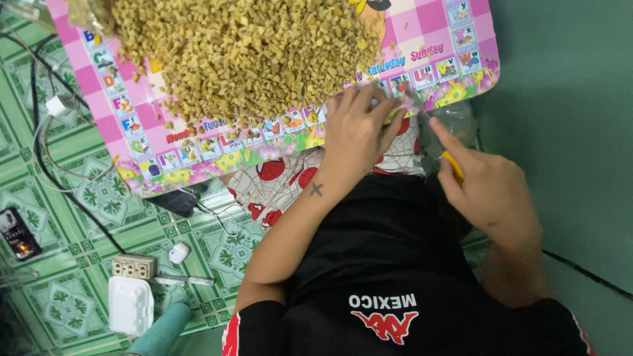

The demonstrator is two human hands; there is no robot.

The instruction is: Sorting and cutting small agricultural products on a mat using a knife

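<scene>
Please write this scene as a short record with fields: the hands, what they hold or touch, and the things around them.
Left hand: left hand rests on the edge of the pink checked plastic mat, fingers bent.
Right hand: right hand pinches a small yellow tool; its kind cannot be told.
On mat: heap of small yellow-brown chopped pieces.
Floor: green patterned tiles, white power strip, black cables.
</scene>
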